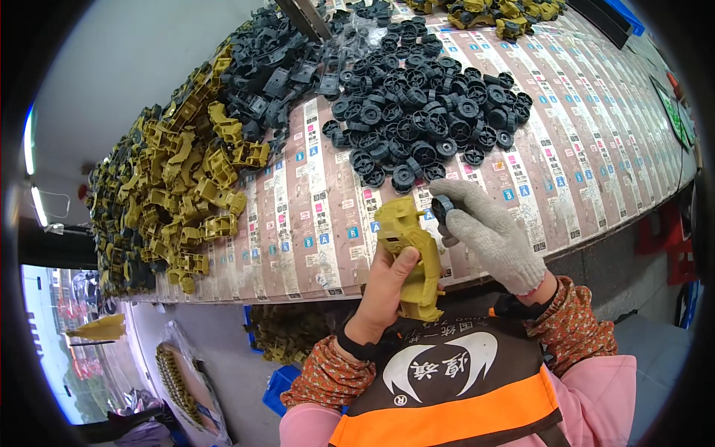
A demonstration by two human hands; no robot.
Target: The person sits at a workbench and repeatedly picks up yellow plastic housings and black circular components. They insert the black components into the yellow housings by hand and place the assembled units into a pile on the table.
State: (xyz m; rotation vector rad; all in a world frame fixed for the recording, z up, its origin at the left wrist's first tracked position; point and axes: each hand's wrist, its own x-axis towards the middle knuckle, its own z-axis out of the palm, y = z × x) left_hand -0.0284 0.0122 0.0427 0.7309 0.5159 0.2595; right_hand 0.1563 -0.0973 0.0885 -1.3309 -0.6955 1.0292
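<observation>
My bare left hand (377, 293) is closed around a yellow-olive plastic toy car body (412, 257), held upright over the table's near edge. My right hand (495, 238), in a light grey knitted glove, pinches a black toy wheel (442, 207) beside the upper end of the body. A small gap seems to lie between wheel and body, though whether they touch is hard to tell. Just beyond both hands spreads a heap of black toy wheels (421, 112) on the table. The glove hides part of the held wheel.
Yellow car bodies (179, 186) are piled along the table's left side, with dark plastic parts (272, 63) heaped behind them. More yellow-and-black pieces (514, 15) lie at the far edge. Printed sheeting covers the table (573, 149). Below stand a blue bin (279, 389) and red stools (674, 242).
</observation>
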